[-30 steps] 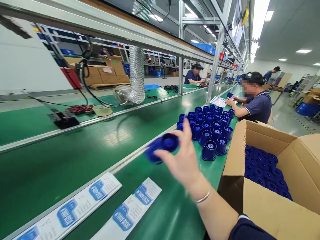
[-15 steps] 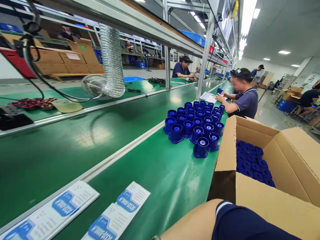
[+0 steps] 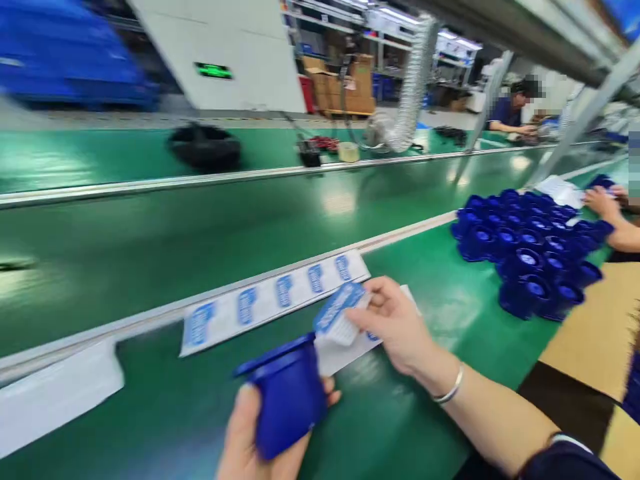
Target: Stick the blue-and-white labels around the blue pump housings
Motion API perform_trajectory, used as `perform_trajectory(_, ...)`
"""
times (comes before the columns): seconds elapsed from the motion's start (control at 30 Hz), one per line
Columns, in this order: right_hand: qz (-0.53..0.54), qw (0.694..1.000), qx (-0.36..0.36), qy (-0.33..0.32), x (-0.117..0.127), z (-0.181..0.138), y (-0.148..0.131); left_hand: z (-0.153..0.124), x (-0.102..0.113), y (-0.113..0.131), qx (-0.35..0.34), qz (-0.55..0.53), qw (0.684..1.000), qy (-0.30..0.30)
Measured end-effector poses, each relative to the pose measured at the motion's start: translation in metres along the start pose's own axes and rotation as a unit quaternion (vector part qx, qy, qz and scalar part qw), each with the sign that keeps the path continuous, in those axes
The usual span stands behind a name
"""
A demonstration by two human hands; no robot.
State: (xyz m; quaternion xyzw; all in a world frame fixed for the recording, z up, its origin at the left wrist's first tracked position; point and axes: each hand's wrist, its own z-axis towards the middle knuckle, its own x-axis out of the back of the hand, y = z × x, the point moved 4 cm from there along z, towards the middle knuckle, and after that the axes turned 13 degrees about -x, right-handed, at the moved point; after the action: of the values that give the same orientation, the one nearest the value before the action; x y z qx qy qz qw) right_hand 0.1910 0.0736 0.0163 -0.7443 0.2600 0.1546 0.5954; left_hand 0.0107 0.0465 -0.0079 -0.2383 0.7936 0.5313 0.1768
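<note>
My left hand (image 3: 250,440) grips a blue plastic cup-shaped part (image 3: 287,393) low in the middle of the view, its square flange turned up and left. My right hand (image 3: 395,323) pinches a white label with a blue print (image 3: 337,313) just above that part, peeled up from a label sheet (image 3: 350,350) lying on the green belt. A long strip of the same labels (image 3: 273,300) lies along the belt's metal rail. The picture is smeared by motion.
A cluster of several blue parts (image 3: 525,250) stands on the green table (image 3: 440,280) at the right. A cardboard box (image 3: 595,333) sits at the lower right. Another person's hands (image 3: 603,203) work at the far right. A white sheet (image 3: 55,393) lies at the left.
The view has swung left and down. Both my hands have come into view: the left now holds a blue part and the right has lifted a label off its sheet.
</note>
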Motion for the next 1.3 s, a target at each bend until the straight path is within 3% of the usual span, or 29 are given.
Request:
perform_trajectory(0.23, -0.018, 0.999, -0.016, -0.034, 0.003, -0.015, 0.002, 0.003, -0.003, -0.002, -0.013, -0.035, 0.997, -0.061)
perform_trajectory(0.33, -0.045, 0.998, -0.027, -0.04, 0.004, -0.018, 0.003, 0.003, 0.002, -0.003, -0.018, -0.024, 0.997, -0.067)
perform_trajectory(0.53, -0.094, 0.99, -0.058, -0.083, 0.001, -0.025, 0.006, -0.001, 0.002, -0.002, -0.092, 0.038, 0.993, -0.061)
perform_trajectory(0.73, -0.111, 0.984, -0.084, -0.112, -0.006, -0.034, 0.014, 0.001, -0.003, -0.002, -0.107, 0.019, 0.989, -0.098)
perform_trajectory(0.93, -0.093, 0.982, -0.133, -0.1, -0.009, -0.037, 0.026, -0.001, -0.005, -0.003, -0.092, 0.043, 0.988, -0.114)
perform_trajectory(1.3, -0.102, 0.983, -0.135, -0.073, -0.01, -0.035, 0.028, -0.005, -0.006, -0.006, -0.073, 0.047, 0.99, -0.108)
